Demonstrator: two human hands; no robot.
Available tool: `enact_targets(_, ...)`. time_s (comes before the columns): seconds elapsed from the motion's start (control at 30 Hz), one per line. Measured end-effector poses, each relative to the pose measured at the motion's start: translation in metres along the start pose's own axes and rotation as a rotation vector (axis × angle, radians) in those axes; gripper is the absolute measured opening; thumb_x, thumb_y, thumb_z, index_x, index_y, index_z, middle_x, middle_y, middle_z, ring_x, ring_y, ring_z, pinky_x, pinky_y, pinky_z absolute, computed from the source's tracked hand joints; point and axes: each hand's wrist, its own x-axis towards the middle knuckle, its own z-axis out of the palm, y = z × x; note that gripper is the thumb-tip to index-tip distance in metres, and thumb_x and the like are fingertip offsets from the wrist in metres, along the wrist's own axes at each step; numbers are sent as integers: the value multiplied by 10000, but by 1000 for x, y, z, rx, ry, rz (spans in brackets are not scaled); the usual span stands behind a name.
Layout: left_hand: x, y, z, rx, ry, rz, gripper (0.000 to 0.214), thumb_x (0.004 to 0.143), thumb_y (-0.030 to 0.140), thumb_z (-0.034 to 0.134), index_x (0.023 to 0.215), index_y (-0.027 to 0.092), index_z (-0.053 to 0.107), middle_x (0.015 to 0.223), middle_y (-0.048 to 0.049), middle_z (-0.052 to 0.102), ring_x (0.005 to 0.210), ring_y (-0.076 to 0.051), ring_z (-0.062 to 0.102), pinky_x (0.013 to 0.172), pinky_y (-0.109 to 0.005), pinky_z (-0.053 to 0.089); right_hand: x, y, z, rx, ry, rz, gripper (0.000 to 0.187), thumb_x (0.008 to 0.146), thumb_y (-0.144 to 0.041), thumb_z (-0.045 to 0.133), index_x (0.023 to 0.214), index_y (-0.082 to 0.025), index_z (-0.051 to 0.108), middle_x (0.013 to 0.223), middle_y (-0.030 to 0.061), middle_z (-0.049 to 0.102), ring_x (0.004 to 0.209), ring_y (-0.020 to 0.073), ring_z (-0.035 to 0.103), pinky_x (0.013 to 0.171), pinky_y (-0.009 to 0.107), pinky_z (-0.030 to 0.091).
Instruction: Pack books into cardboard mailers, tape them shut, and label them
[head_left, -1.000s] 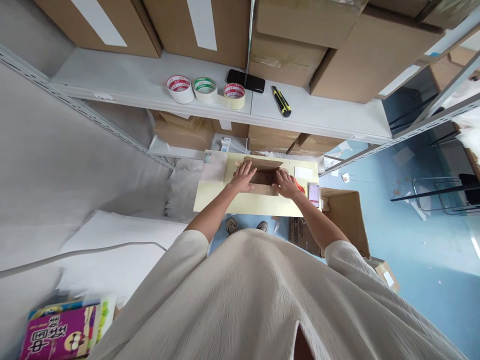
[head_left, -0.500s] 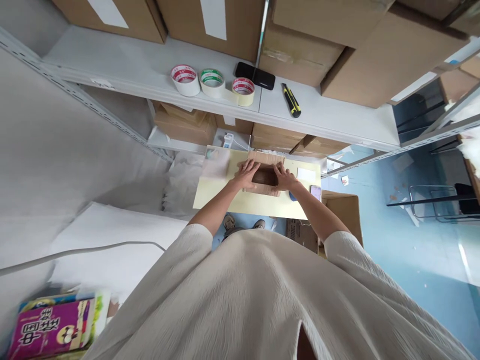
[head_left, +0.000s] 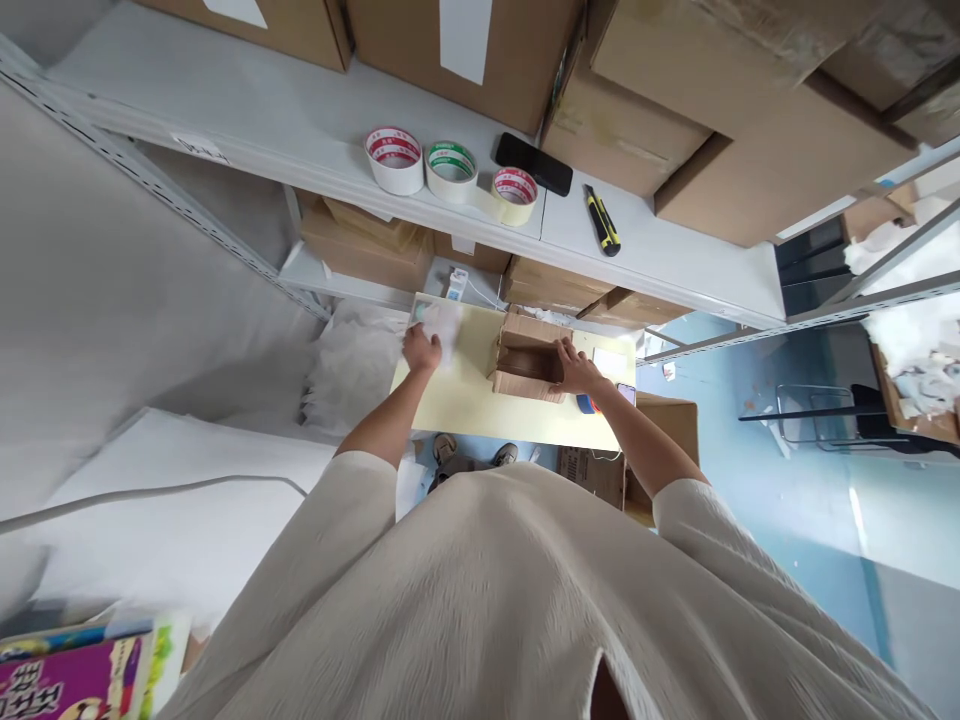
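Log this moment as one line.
left hand: at translucent sheet | right hand: on right end of carton | carton: open, on table | cutter: on shelf

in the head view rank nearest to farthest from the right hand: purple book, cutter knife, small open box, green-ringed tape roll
1. Small open box: against the right hand, on its left
2. Cutter knife: on the shelf beyond
3. Green-ringed tape roll: same shelf, farther left
4. Purple book: lower left corner

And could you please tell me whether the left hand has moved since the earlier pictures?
Yes, the left hand has moved leftward along the pale yellow table, away from the open cardboard box, toward the table's left end.
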Motion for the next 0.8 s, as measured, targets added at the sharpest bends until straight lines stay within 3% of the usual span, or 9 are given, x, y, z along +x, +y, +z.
enact_targets(0.17,20,-29,-8,159,-7,-163,495,1118,281,673,1598,178,611,1672,-278,648,1597,-436,604,1256,-604,582,-3,-4,-4,-108,-49,18,1660,784,-889,962,1978,-255,-1,2038,249,-29,1658,620,472,1285,707,508)
enact_targets(0.33,36,-27,0,218,-34,-250,533,1052,248,783,1551,200,605,1605,-282,653,1556,-459,621,1098,-560,648,-3,-4,-3,-128,-60,27,1704,781,-904,959,1971,-248,-70,2031,265,-62,1650,619,474,1263,691,515)
enact_targets(0.5,53,-25,0,247,-105,-387,666,893,222,939,1478,206,623,1521,-262,700,1441,-444,679,1111,-578,604,-1,1,0,-106,-50,31,1688,771,-889,973,1974,-294,-50,2040,230,-66,1639,615,478,1257,698,517)
enact_targets(0.67,44,-24,-3,208,-138,-288,638,851,230,926,1425,243,647,1630,-252,684,1526,-458,642,1189,-609,545,2,4,1,-96,-39,20,1676,770,-879,979,1976,-299,-30,2040,238,-47,1641,618,475,1263,700,509)
enact_targets(0.8,24,-15,-6,114,-168,-171,650,905,135,773,1519,258,597,1463,-189,825,1429,-407,746,1268,-609,464,4,5,-1,-101,-47,22,1681,764,-871,986,1976,-273,-13,2037,255,-19,1645,624,469,1270,697,507)
